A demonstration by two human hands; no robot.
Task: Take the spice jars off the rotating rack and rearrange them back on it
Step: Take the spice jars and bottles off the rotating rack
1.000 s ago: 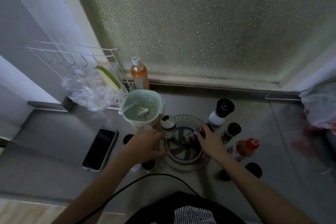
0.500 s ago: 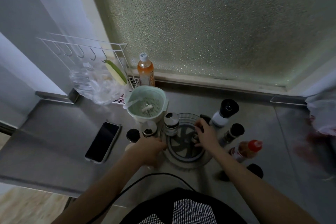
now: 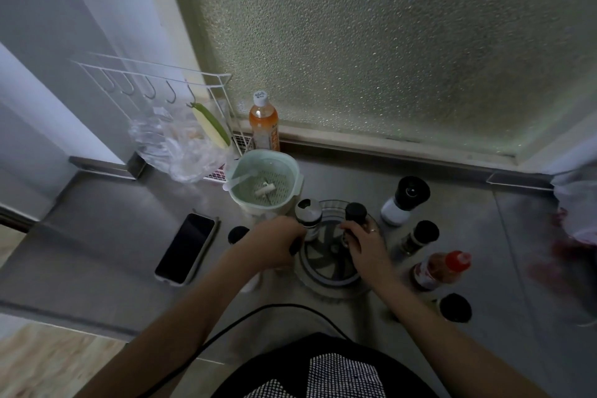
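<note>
The clear round rotating rack (image 3: 339,288) lies on the steel counter in front of me. My right hand (image 3: 366,244) grips a black-capped spice jar (image 3: 355,212) that stands upright on the rack's back part. A silver-lidded jar (image 3: 308,216) stands on the rack's back left. My left hand (image 3: 274,245) is closed at the rack's left rim around a small dark item (image 3: 295,247), mostly hidden by the fingers. Off the rack stand a black-capped jar (image 3: 238,234) on the left, and a white grinder (image 3: 403,202), a dark pepper jar (image 3: 420,236), a red-capped bottle (image 3: 441,268) and another black-capped jar (image 3: 455,308) on the right.
A phone (image 3: 185,247) lies on the left of the counter. A pale green strainer jug (image 3: 263,184) stands just behind the rack, with an orange drink bottle (image 3: 264,124) behind it. A wire hook rack (image 3: 155,74) and plastic bag (image 3: 174,147) are back left. The counter's front edge runs low left.
My right hand has stood the black-capped jar upright on the rack; it was tilted before. My left hand has moved up to the rack's left rim.
</note>
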